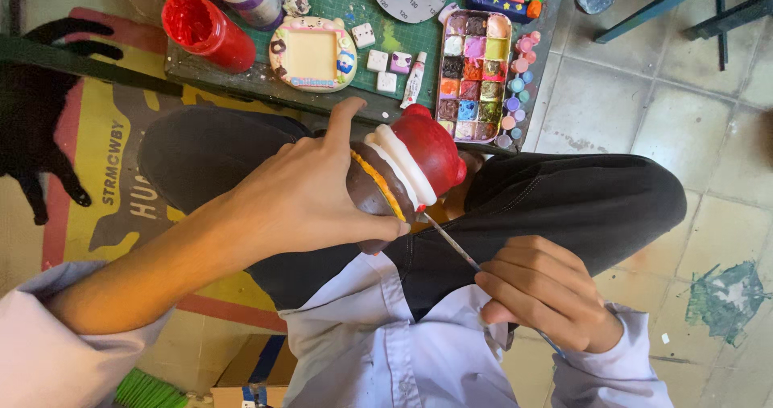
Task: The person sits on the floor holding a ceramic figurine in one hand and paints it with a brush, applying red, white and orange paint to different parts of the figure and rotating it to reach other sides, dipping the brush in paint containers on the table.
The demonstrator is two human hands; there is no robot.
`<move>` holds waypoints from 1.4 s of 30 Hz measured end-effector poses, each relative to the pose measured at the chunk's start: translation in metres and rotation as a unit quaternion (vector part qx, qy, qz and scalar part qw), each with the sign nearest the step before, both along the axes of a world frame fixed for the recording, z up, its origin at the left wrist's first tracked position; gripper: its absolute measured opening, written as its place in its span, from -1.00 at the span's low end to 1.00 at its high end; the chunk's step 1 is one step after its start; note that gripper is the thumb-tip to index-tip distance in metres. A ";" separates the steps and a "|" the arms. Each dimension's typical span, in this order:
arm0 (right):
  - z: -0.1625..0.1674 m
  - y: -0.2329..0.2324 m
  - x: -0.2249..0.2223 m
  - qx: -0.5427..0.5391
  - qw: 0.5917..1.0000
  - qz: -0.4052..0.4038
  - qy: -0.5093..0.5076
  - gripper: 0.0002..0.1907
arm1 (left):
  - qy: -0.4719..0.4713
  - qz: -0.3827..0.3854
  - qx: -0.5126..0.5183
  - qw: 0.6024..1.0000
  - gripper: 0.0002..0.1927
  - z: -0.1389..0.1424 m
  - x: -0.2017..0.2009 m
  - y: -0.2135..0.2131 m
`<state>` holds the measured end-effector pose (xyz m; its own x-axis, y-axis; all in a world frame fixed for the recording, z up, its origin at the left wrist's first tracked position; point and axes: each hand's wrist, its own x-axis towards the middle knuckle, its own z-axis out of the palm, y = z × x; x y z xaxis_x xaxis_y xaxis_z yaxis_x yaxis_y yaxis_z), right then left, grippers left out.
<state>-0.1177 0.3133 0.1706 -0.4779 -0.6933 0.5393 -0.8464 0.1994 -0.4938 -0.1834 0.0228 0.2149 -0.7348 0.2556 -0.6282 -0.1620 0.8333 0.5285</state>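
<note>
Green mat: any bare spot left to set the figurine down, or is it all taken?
The green mat is crowded: red jar, cream frame, small tiles, tube, palette. Only thin gaps show between them. Bare room is the tiled floor, right of the palette and above the knee.

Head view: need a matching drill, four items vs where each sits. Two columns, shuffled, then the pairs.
Items:
1. Brown, white and red hamburger-shaped figurine
2. Thin metal-handled paintbrush
3. Rectangular multi-colour paint palette
4. Open red paint jar

Places:
A. On the green cutting mat, right part
B. Gripped in the left hand over the lap
C. At the board's left end, beside the cream square frame
D. Pinched in the right hand fingers, tip at the figurine

Pairs: 1-B, 2-D, 3-A, 4-C
</note>
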 end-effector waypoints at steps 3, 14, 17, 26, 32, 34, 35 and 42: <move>-0.001 0.001 -0.001 -0.007 1.000 0.004 0.004 -0.60 | 0.010 -0.009 0.003 1.000 0.43 0.002 0.000 0.000; -0.003 0.009 -0.010 -0.003 1.000 0.016 0.013 -0.61 | -0.015 -0.003 0.000 1.000 0.47 -0.003 -0.009 0.008; -0.003 0.010 -0.010 -0.006 1.000 0.016 0.015 -0.61 | -0.025 0.001 -0.001 1.000 0.45 -0.005 -0.011 0.007; -0.006 0.006 -0.010 -0.009 1.000 0.018 0.017 -0.59 | -0.028 -0.001 0.004 1.000 0.41 -0.005 -0.012 0.003; -0.004 0.003 -0.011 -0.006 1.000 0.023 0.018 -0.60 | -0.031 0.000 0.006 0.999 0.42 -0.005 -0.011 0.002; -0.003 0.001 -0.012 -0.008 0.999 0.026 0.032 -0.59 | -0.029 0.001 0.010 1.000 0.42 -0.003 -0.012 -0.002; -0.002 0.000 -0.012 -0.007 0.999 0.025 0.026 -0.59 | -0.026 0.000 0.014 1.000 0.42 -0.002 -0.012 -0.003; 0.005 -0.002 -0.010 0.002 1.000 0.024 0.012 -0.59 | -0.038 0.001 -0.004 0.999 0.40 0.004 -0.012 -0.006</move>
<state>-0.1280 0.3110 0.1755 -0.4312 -0.7173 0.5473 -0.8665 0.1601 -0.4729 -0.1953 0.0171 0.2192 -0.6858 0.2498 -0.6836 -0.2024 0.8368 0.5087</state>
